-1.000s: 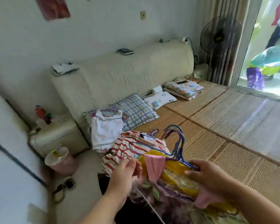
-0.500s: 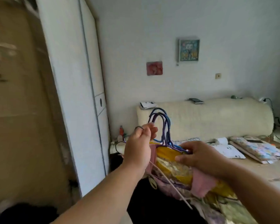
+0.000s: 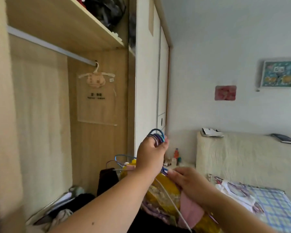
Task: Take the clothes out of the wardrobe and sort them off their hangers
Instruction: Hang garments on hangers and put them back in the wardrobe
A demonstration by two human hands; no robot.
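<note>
Before the open wardrobe (image 3: pixel 40 115), the left hand (image 3: pixel 150 153) is raised and clenched around a bunch of blue and purple hanger hooks (image 3: pixel 156 136). Just below and to its right, the right hand (image 3: pixel 190 182) grasps the yellow and pink clothes (image 3: pixel 165 189) hanging from them. On the wardrobe rail (image 3: pixel 49 46), at its right end, hangs a small bagged garment (image 3: pixel 95 79). A bed (image 3: pixel 275 204) lies at the right.

The only print I can see is two short lines of dark characters on the clear garment bag (image 3: pixel 97 108) hanging in my wardrobe (image 3: pixel 40 115), left of centre. They are too blurred to read. A small white tag (image 3: pixel 111 80) just above it is illegible too.
</note>
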